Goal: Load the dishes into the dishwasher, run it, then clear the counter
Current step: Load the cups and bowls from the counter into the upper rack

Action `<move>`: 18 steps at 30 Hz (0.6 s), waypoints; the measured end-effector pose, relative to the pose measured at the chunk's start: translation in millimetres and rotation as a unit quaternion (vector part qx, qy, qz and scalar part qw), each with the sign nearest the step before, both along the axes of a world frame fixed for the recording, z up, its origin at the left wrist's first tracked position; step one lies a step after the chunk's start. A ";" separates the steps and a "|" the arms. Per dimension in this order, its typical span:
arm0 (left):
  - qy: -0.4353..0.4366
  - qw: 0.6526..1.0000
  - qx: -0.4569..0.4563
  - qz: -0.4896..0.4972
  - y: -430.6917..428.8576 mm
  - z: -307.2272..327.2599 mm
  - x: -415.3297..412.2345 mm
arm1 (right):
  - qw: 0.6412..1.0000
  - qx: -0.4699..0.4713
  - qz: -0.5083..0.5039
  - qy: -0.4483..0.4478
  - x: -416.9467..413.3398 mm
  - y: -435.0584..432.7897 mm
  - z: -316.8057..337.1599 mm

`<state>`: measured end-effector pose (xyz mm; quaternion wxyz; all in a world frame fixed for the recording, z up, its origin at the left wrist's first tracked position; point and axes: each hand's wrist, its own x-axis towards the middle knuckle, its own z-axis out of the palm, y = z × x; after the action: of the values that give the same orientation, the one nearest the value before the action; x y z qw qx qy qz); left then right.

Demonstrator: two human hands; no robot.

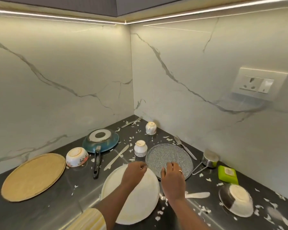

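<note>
A white plate (140, 201) lies upside down on the dark counter (56, 205) in front of me, and a grey speckled plate (165, 156) lies just behind it. My left hand (134, 173) hovers over the white plate's far rim, fingers curled loosely near the gap between the plates. Resting on the near edge of the grey plate is my right hand (172, 178), fingers spread. Neither hand visibly holds anything. Upside-down dishes surround them: a floral bowl (76, 156), a blue pan (101, 141), two small white cups (140, 148) (151, 128), a white-and-black bowl (236, 199).
A round tan tray (33, 175) lies at the left. Knives (116, 156) (197, 195), forks (184, 146) (131, 122), a steel strainer (209, 159) and a green sponge (227, 174) lie about. White scraps litter the counter. Marble walls meet in a corner behind; a socket (256, 84) is on the right wall.
</note>
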<state>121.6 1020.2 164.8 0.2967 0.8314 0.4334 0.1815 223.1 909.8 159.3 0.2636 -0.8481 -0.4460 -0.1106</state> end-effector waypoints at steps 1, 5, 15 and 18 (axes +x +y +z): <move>0.002 1.000 0.000 0.000 14.1 1.0 2.9 | 1.000 0.002 0.002 0.007 3.8 12.9 0.1; 0.002 1.000 -0.003 0.006 70.1 2.5 13.5 | 0.998 -0.022 0.009 0.056 19.0 66.6 -8.4; -0.012 1.000 -0.009 0.028 189.2 -22.0 36.1 | 0.976 -0.071 0.045 0.200 36.2 184.9 -51.1; -0.031 0.999 -0.014 0.029 218.8 -22.7 56.6 | 0.963 -0.059 0.049 0.258 38.1 203.6 -57.1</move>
<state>178.1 1238.9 142.1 0.3165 0.8083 0.4502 0.2092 261.2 1113.4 102.2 0.3243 -0.8389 -0.4100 0.1515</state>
